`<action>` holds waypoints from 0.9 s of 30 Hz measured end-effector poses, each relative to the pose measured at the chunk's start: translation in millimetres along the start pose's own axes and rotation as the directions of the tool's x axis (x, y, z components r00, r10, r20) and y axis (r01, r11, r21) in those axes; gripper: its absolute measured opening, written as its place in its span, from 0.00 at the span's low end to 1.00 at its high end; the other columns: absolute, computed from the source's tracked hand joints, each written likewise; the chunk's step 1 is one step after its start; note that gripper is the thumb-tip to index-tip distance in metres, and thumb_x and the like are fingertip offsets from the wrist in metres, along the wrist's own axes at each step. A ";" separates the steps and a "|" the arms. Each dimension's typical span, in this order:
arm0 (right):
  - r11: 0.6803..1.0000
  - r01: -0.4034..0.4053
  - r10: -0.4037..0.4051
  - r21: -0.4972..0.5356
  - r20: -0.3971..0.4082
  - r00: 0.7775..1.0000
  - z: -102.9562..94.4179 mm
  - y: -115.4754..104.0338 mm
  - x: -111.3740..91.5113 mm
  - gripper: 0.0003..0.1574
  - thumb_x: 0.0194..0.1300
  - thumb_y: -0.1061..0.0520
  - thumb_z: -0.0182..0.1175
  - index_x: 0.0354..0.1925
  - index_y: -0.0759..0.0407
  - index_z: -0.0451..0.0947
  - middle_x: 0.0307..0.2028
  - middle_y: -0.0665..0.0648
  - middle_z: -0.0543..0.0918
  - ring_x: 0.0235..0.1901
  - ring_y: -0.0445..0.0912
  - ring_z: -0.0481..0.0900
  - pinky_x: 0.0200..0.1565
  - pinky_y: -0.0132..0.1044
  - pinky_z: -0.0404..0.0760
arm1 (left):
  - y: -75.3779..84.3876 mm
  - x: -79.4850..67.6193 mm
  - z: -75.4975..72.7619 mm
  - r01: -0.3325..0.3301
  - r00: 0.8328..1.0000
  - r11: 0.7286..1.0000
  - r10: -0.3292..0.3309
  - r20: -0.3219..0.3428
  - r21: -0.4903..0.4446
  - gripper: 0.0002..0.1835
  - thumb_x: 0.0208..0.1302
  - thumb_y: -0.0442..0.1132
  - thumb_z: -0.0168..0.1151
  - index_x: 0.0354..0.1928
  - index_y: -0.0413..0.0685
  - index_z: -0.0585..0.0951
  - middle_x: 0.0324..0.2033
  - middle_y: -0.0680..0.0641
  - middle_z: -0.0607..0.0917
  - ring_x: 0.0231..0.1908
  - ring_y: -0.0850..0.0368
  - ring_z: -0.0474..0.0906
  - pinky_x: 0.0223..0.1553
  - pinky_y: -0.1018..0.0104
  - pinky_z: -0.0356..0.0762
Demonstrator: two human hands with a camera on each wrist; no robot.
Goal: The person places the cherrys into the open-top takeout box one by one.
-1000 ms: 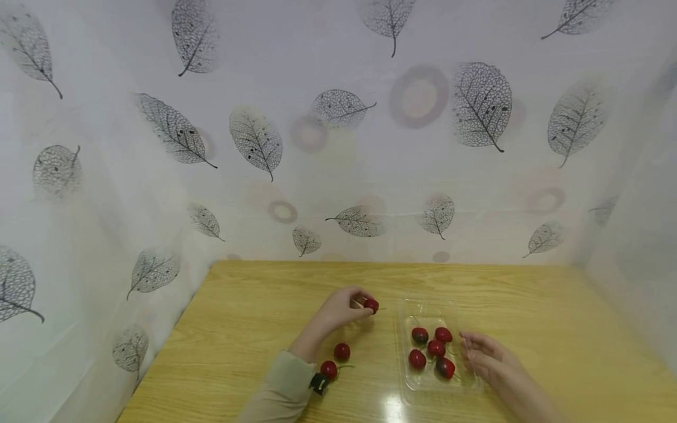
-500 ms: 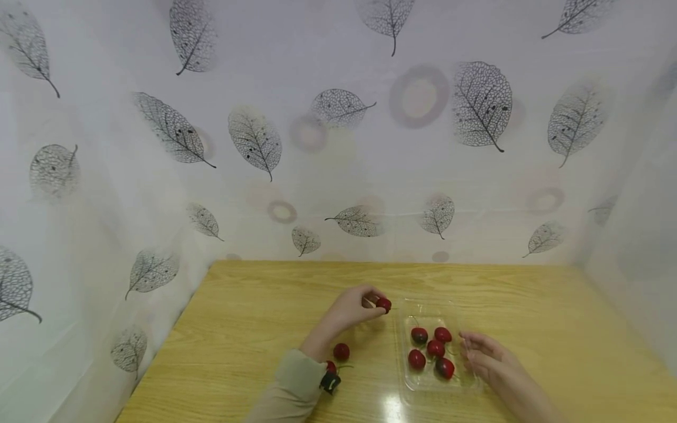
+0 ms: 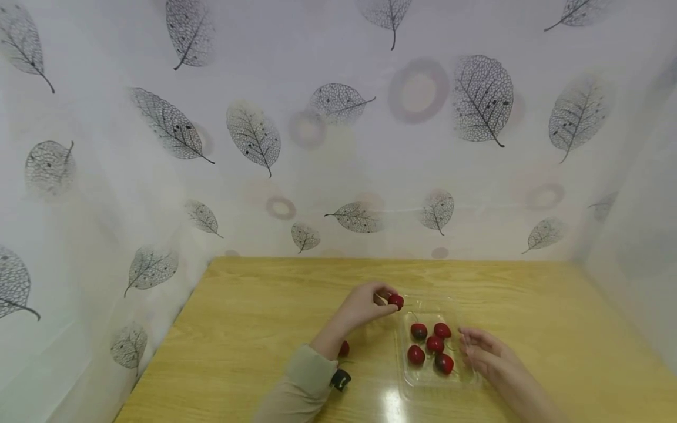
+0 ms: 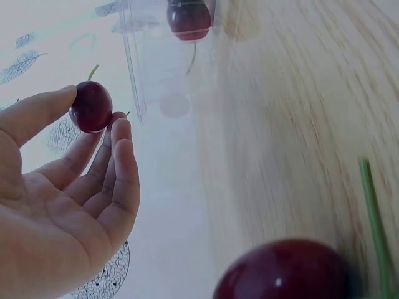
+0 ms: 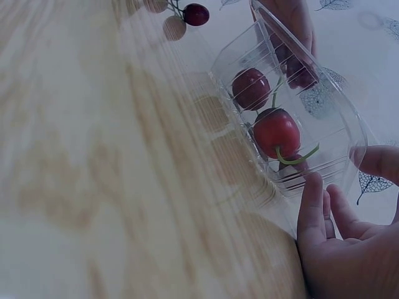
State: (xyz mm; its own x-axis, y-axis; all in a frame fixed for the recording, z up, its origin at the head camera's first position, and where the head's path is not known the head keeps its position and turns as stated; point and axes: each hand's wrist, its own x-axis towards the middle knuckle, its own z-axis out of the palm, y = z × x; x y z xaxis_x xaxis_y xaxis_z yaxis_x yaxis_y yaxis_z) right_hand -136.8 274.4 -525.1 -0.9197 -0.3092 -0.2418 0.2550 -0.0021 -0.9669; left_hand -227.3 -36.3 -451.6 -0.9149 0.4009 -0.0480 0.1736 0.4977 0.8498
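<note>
Looking from the head, we see a red cherry near the far left corner of a clear tray holding five cherries. Left wrist: the left hand pinches it. Right wrist: the right hand, fingers apart, seemingly touches the tray.

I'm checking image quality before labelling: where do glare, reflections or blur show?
Head view: a glare patch on the table near the bottom edge; left wrist: held cherry fairly crisp, bottom-edge cherry softer; right wrist: wood grain smeared, cherries faintly mirrored in it.
</note>
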 end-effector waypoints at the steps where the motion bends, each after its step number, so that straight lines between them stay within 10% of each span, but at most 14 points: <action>1: 1.000 0.001 -0.001 0.001 -0.004 1.000 0.2 -0.3 -0.1 0.40 0.83 0.61 0.49 0.78 0.79 0.44 0.57 0.33 0.79 0.57 0.26 0.78 0.59 0.24 0.81 | 0.7 0.6 1.1 -0.003 1.000 1.000 0.003 0.002 -0.003 0.13 0.66 0.37 0.75 0.51 0.44 0.87 0.46 0.43 0.91 0.40 0.55 0.85 0.34 0.71 0.80; 27: 0.998 -0.057 0.056 -0.016 -0.063 0.996 2.0 -3.2 2.3 0.40 0.83 0.59 0.50 0.79 0.76 0.47 0.55 0.31 0.79 0.55 0.26 0.78 0.58 0.25 0.81 | 21.6 8.4 37.2 -0.071 0.994 0.997 0.073 0.086 -0.018 0.14 0.65 0.35 0.75 0.52 0.44 0.87 0.46 0.45 0.91 0.36 0.68 0.82 0.38 0.78 0.81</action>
State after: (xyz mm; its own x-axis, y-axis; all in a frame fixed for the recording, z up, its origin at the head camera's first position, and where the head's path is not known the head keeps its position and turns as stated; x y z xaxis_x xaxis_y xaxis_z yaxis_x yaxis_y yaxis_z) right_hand -139.2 271.8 -522.4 -0.9209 -0.2488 -0.3001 0.3022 0.0308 -0.9528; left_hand -217.6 6.4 -453.2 -0.8653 0.5003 -0.0309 0.2317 0.4538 0.8605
